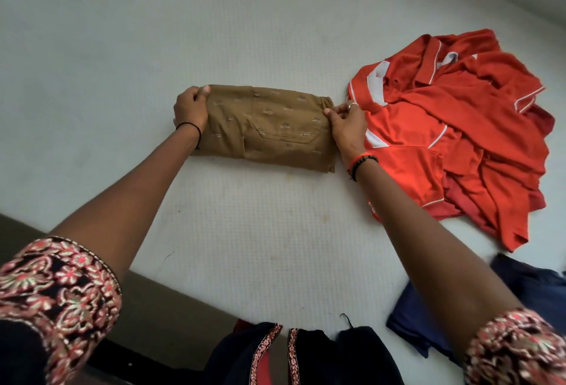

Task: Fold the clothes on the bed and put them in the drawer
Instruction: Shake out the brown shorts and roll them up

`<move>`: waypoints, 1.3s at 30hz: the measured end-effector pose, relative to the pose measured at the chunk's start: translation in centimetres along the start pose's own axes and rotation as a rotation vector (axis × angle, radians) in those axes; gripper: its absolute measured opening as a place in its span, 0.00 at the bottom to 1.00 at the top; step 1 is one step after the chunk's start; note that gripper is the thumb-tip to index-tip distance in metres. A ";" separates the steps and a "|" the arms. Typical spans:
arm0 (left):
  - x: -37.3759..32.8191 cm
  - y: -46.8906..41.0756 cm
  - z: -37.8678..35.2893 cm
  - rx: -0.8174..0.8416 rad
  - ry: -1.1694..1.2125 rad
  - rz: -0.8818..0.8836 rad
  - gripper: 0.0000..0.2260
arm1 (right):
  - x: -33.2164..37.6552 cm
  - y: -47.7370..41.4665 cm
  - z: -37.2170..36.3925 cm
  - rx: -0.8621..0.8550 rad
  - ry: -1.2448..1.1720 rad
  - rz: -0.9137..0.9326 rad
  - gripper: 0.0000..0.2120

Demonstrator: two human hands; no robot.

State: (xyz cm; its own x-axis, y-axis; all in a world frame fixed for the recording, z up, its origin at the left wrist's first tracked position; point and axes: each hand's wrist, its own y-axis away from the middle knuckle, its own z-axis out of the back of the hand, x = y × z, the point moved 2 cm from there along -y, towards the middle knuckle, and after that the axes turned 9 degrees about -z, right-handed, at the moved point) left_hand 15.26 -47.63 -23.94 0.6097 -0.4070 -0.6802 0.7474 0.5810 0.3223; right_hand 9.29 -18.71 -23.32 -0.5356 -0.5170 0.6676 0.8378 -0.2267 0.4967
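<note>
Folded brown shirt (266,127) lies flat mid-bed (214,231), left hand (190,108) grip curled round its left end, right hand (346,127) grip pinching its right end, crumpled red shirt (459,139) just beside on the right, navy garment (428,317) near bed edge.

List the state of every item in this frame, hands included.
brown shirt: folded into a compact rectangle, flat on the bed, held at both ends.
red polo shirt: unfolded, crumpled on the bed.
navy garment: unfolded, at the bed's near edge.
left hand: grips the brown shirt's left end.
right hand: pinches its right end.
</note>
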 end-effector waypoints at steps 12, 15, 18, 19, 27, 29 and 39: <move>7.2 8.8 2.8 0.037 0.100 -0.112 0.11 | -6.6 6.5 2.2 0.187 -0.006 -0.090 0.04; 7.1 7.8 3.2 -0.020 0.048 -0.132 0.10 | -6.6 6.0 2.3 0.153 -0.019 -0.072 0.06; 7.3 6.3 4.1 -0.084 -0.084 -0.135 0.11 | -6.4 5.8 2.4 0.095 -0.038 -0.065 0.05; 7.2 6.0 4.2 -0.099 -0.112 -0.120 0.11 | -6.4 5.8 2.3 0.075 -0.022 -0.056 0.05; 6.7 9.1 2.4 -0.364 0.282 0.249 0.07 | -5.2 6.7 2.6 -0.026 0.201 0.103 0.08; 6.5 11.6 0.7 -0.384 0.452 0.458 0.15 | -3.1 6.3 3.1 -0.139 0.289 0.298 0.10; -0.8 15.5 -9.1 0.219 1.230 0.509 0.28 | 5.9 -1.6 -2.7 0.529 0.761 0.444 0.32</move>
State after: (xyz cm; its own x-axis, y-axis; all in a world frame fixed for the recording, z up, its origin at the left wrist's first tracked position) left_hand 23.97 -31.88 -24.36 0.2856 0.7763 -0.5620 0.6081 0.3064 0.7323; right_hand 5.07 -23.57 -21.70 0.1741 -0.8935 0.4140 0.6918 0.4102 0.5943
